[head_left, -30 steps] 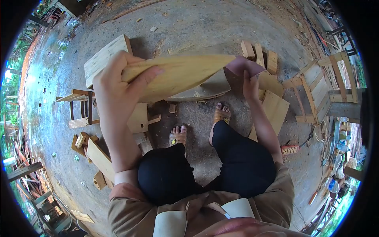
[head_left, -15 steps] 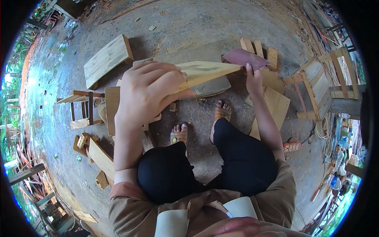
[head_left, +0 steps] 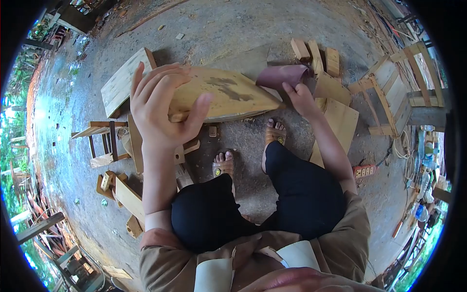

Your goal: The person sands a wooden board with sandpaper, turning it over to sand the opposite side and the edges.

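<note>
My left hand (head_left: pixel 163 104) grips a pale, leaf-shaped wooden piece (head_left: pixel 228 95) by its left end, held flat in front of me with a dark stain on its upper face. My right hand (head_left: pixel 297 97) holds a sheet of reddish-brown sandpaper (head_left: pixel 282 75) at the pointed right tip of the piece. I am seated, with both sandalled feet (head_left: pixel 245 151) on the concrete ground below the piece.
Wooden boards and offcuts lie around: a flat board (head_left: pixel 119 82) at upper left, small blocks (head_left: pixel 316 53) at upper right, a slatted frame (head_left: pixel 394 97) on the right, stool parts (head_left: pixel 104 141) on the left. A power strip (head_left: pixel 364 171) sits by my right knee.
My left hand turned the wooden piece from edge-on to flat, so its stained face shows. The sandpaper and my right hand dropped slightly toward its tip.
</note>
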`<state>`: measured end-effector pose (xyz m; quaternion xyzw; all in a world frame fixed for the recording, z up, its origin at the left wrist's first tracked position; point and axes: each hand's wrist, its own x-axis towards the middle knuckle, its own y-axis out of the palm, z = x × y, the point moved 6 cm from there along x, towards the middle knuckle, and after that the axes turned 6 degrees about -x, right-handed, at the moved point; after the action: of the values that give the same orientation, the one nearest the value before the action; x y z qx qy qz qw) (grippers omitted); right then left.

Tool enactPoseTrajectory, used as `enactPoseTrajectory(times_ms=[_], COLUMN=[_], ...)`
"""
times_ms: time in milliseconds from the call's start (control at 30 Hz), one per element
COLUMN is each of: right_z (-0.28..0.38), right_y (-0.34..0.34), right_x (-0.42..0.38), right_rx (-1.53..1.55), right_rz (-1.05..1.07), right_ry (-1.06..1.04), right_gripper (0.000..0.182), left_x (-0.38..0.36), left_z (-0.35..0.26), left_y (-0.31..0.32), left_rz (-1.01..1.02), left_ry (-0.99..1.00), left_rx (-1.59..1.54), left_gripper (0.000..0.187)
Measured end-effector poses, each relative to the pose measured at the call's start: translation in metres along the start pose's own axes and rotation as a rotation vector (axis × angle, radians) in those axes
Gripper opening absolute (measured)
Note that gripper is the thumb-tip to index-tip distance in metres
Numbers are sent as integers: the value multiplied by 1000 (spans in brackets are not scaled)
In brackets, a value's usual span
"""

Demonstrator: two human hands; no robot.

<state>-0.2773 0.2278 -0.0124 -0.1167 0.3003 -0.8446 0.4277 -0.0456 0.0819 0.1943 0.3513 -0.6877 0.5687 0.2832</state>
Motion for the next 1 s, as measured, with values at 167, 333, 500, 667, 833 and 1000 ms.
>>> enactPoseTrajectory(times_ms=[167,333,500,667,833,1000], right_z=[13,90,42,40,83,-1], right_y=[41,41,49,42,41,56], right_x=[-12,-34,-23,-30,-31,9], right_rx=[-193,386,441,65,216,-24], right_rz=[327,159,322,354,248,426], right_ry=[244,-445,-296,-96,-464,49], right_gripper=[35,24,29,32,29,34], left_x=[-6,-14,-21,-23,-26,-30], left_z=[-3,-4,6,10,22,31], left_y=[1,3,-1,-1,-3,-6], left_rz=[-30,-59,-150,-195,-292,-348], left_ry=[33,79,97,137,86,19], left_rx=[-88,-89,-122,-195,-244,-257], left_gripper=[18,24,33,34,33,29])
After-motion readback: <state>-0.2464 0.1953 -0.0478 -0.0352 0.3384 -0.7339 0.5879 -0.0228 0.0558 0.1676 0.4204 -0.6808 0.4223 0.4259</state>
